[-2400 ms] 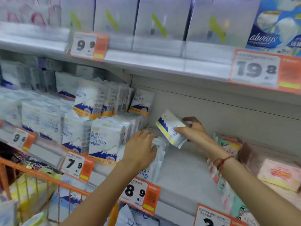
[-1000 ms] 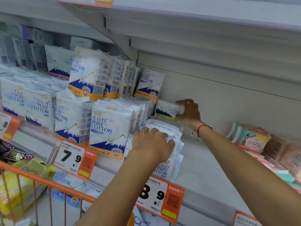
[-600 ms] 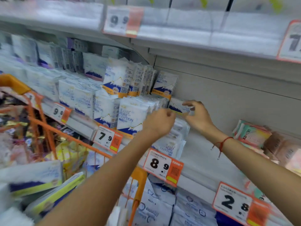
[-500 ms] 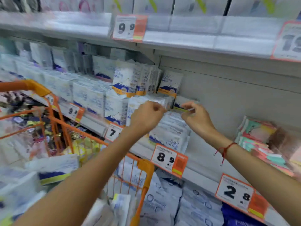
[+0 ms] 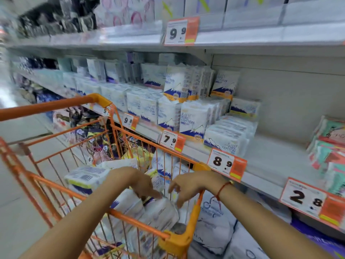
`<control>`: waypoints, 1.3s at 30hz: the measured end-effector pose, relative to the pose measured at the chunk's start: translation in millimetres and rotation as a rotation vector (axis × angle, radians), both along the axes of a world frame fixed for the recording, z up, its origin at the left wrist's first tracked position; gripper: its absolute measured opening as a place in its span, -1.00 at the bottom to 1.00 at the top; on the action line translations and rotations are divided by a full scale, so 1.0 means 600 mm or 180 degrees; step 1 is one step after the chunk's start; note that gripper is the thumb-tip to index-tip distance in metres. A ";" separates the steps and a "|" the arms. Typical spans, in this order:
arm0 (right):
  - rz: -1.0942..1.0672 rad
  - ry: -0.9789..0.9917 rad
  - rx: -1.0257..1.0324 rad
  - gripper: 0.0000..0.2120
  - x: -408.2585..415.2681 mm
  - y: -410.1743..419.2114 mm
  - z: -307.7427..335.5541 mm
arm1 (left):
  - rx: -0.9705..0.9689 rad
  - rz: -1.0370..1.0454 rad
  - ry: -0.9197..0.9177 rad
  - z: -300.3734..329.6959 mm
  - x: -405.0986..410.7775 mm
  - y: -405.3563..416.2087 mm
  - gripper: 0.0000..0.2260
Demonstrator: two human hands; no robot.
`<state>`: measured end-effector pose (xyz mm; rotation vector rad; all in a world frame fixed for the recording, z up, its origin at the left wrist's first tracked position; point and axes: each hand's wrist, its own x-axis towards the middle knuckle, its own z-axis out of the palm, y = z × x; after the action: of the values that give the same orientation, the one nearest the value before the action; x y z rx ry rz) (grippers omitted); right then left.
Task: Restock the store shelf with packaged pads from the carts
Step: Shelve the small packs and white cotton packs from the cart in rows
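Both my hands hang over the near right corner of the orange wire cart. My left hand points its fingers down, the tips touching a white pad pack lying in the cart. My right hand hovers just right of it, fingers spread above the same pack, holding nothing. More white and blue-yellow pad packs fill the cart. On the middle shelf, white "Pure Cotton" pad packs lie stacked behind the 8.9 price tag.
Rows of upright Pure Cotton packs fill the shelf to the left. Pink and green packs lie at the shelf's right end. Price tags line the shelf edge. Large white bags sit on the lower shelf beside the cart.
Both hands have left the stacked packs on the shelf and dropped down into the cart. The view has swung down and left, so the cart fills the foreground.
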<state>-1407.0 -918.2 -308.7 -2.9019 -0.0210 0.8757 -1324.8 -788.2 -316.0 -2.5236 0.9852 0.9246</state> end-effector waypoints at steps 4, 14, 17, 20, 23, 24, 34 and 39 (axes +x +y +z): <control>0.0132 0.0529 -0.0724 -0.26 0.010 0.005 -0.007 | 0.0446 0.0072 0.0622 0.005 -0.016 -0.017 -0.26; -0.0026 -0.1127 -0.0024 -0.43 -0.018 -0.017 -0.009 | -0.1843 0.0893 0.0639 -0.001 0.011 0.005 -0.39; -0.0627 -0.1651 0.1302 -0.24 -0.030 -0.034 -0.009 | -0.2744 0.1446 0.0894 0.008 0.014 0.009 -0.45; -0.1220 -0.1906 0.2712 -0.13 -0.036 -0.040 -0.001 | -0.3561 0.1846 0.1234 0.015 0.022 0.009 -0.44; -0.1572 -0.1885 0.3393 -0.20 -0.041 -0.040 0.015 | -0.4230 0.2151 0.1222 0.025 0.012 0.009 -0.60; -0.1599 -0.1884 0.3460 -0.21 -0.040 -0.041 0.017 | -0.4335 0.2286 0.1182 0.026 0.010 0.009 -0.58; -0.1885 -0.2368 0.3301 -0.35 -0.043 -0.061 0.019 | -0.4238 0.1528 0.0856 0.063 0.006 0.016 -0.70; -0.2050 -0.2708 0.3119 -0.44 -0.059 -0.091 0.034 | -0.2966 0.1252 0.0720 0.075 0.048 0.033 -0.77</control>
<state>-1442.3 -972.6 -288.4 -1.9050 0.2970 -0.4145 -1296.3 -768.5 -271.3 -3.5495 1.2090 1.0298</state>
